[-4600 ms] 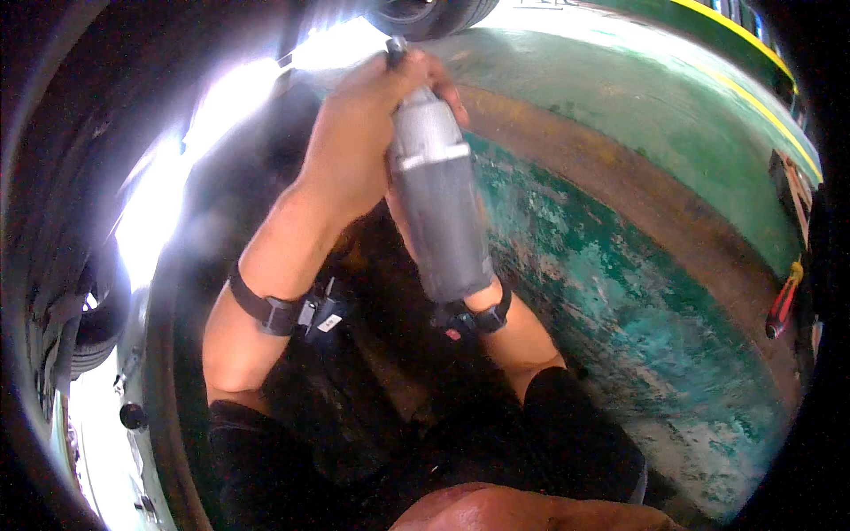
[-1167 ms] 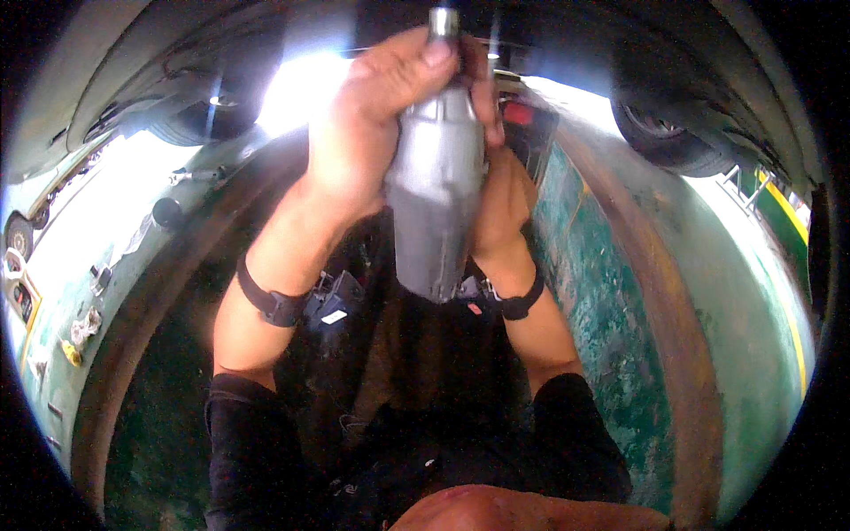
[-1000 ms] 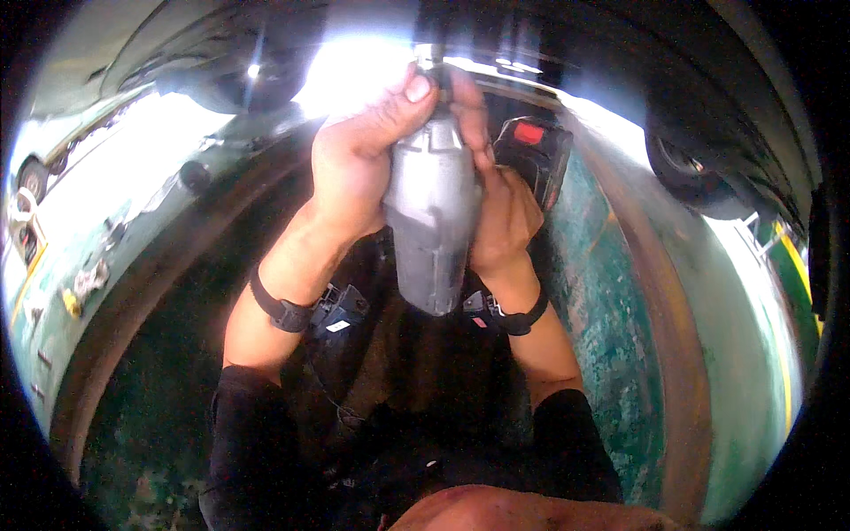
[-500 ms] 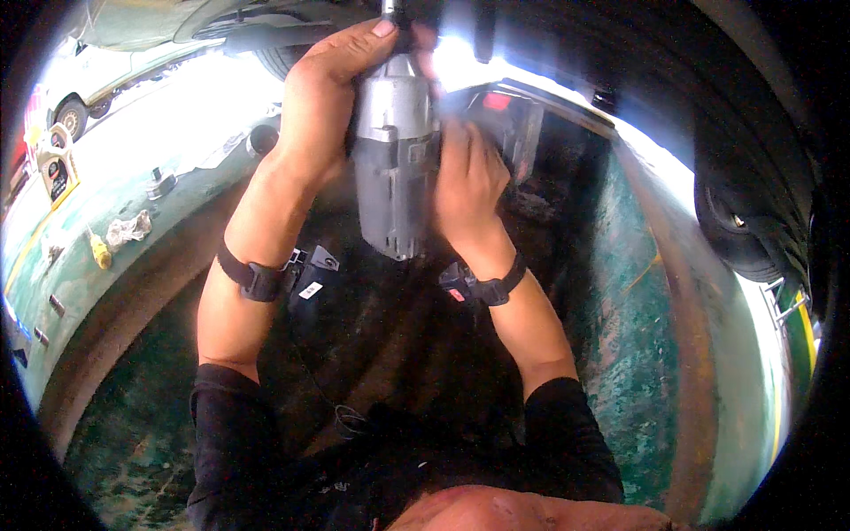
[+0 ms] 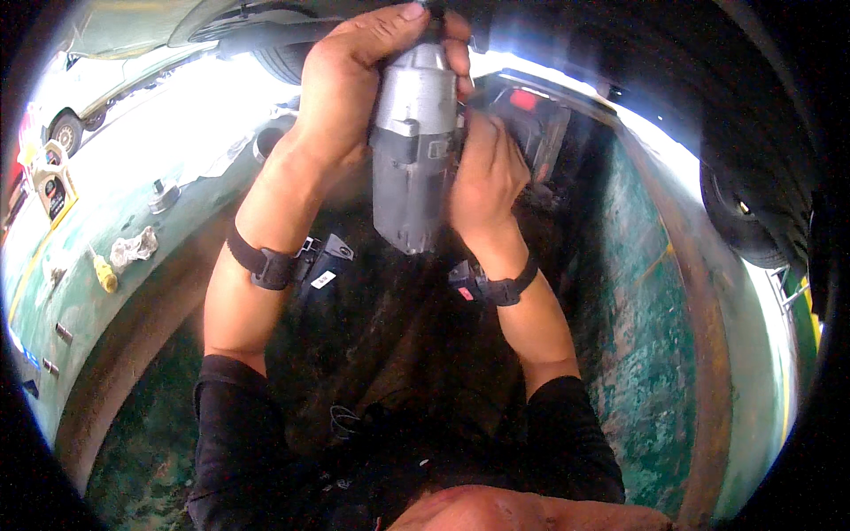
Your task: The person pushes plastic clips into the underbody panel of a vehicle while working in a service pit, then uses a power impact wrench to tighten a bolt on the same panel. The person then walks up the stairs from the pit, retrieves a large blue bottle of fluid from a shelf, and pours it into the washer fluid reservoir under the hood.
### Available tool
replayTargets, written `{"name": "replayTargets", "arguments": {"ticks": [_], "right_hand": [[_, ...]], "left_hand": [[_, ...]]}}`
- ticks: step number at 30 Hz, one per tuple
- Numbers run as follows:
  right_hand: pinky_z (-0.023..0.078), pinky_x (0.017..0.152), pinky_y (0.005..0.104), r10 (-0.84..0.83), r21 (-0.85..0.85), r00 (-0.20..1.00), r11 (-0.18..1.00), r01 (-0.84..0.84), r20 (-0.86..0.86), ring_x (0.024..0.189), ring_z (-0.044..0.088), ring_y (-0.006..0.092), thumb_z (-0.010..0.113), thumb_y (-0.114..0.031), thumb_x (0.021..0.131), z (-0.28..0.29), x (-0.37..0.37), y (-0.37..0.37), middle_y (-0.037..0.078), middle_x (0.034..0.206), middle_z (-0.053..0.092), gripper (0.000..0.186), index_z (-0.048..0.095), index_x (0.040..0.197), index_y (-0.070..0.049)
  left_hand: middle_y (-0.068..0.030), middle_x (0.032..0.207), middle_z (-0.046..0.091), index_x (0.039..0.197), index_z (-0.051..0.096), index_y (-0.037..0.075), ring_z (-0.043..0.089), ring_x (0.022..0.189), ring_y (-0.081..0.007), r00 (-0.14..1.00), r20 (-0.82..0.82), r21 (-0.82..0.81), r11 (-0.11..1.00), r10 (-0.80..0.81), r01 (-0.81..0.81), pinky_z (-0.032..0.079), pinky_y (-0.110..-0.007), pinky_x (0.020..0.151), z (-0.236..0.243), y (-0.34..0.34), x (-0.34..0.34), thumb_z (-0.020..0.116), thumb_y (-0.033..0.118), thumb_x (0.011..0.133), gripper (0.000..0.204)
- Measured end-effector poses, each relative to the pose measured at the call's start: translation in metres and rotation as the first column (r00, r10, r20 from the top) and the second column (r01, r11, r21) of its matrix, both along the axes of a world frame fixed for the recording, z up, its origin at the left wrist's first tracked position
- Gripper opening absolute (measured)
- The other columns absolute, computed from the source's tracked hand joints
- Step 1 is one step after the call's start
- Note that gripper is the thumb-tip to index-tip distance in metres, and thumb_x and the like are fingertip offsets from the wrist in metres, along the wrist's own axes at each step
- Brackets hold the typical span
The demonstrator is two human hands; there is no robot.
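Raised high in front of me is a cordless impact wrench [image 5: 414, 159] with a silver front housing and a dark grey motor body. My left hand [image 5: 341, 93] wraps around its narrow nose near the upper edge of the view, thumb on one side and fingertips showing on the other. My right hand [image 5: 487, 173] closes around the handle, whose battery pack [image 5: 540, 128] with a red patch sticks out beyond the knuckles. The wrench's front end is cut off at the top, so what it meets is hidden. Strapped devices sit on both wrists.
Dark vehicle underside [image 5: 620, 44] hangs overhead, with a tyre [image 5: 744, 212] at the right. Green pit walls [image 5: 611, 327] curve around me. Along the left ledge lie an oil jug [image 5: 55, 190], a metal socket-like piece [image 5: 163, 196], a crumpled rag [image 5: 135, 247], a yellow-handled tool [image 5: 104, 273] and small sockets [image 5: 64, 334].
Both hands and the impact wrench sit a little farther right in the view, and less of the wrench's front end shows at the top. Both grips stay the same.
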State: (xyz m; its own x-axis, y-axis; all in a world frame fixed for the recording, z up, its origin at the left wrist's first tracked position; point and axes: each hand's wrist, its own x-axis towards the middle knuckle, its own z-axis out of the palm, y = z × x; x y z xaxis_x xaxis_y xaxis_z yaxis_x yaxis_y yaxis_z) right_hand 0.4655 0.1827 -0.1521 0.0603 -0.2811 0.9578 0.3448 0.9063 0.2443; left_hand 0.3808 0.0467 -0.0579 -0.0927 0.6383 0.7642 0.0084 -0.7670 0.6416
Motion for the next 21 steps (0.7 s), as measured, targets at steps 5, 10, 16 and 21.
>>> {"name": "replayTargets", "arguments": {"ticks": [5,10,16,21], "right_hand": [[0.052,0.065,0.0404,0.032,-0.02,0.999,0.999,-0.031,0.033,0.076,0.064,0.0334,0.053,-0.005,0.088,0.004,-0.001,0.002,0.016,0.094,0.063,0.019,0.06,0.105,-0.001],[0.053,0.067,0.0423,0.127,-0.05,0.992,0.991,-0.126,0.026,0.077,0.064,0.0347,0.054,-0.006,0.088,0.006,-0.01,0.005,0.016,0.096,0.063,0.018,0.059,0.104,-0.002],[0.053,0.068,0.0426,0.051,-0.036,0.998,0.998,-0.05,0.024,0.081,0.065,0.0371,0.059,-0.014,0.086,0.002,-0.01,0.005,0.018,0.098,0.063,0.029,0.059,0.111,0.0],[0.053,0.066,0.0427,0.038,-0.01,0.997,0.999,-0.037,0.062,0.079,0.065,0.0363,0.059,-0.013,0.086,-0.007,-0.009,-0.012,0.018,0.1,0.064,0.034,0.058,0.117,0.0]], "left_hand": [[-0.0116,0.087,0.065,0.105,0.061,-0.001,0.064,0.079,-0.0218,0.998,-0.06,0.025,1.0,-0.015,0.017,0.054,-0.035,0.072,0.002,0.005,-0.005,0.042,0.035,0.101,0.041],[-0.0123,0.086,0.066,0.102,0.061,-0.002,0.065,0.076,-0.0218,0.999,-0.033,0.011,1.0,0.007,-0.006,0.053,-0.033,0.071,0.009,0.003,-0.002,0.045,0.031,0.101,0.037],[-0.0123,0.084,0.067,0.097,0.063,-0.001,0.065,0.075,-0.0219,0.972,-0.138,0.069,0.981,0.191,-0.183,0.053,-0.033,0.07,0.007,0.004,-0.007,0.044,0.034,0.1,0.04],[-0.0132,0.085,0.067,0.103,0.061,-0.003,0.067,0.077,-0.0227,0.995,-0.034,0.056,0.995,0.09,-0.088,0.055,-0.033,0.073,-0.009,-0.009,-0.015,0.048,0.027,0.1,0.033]]}}
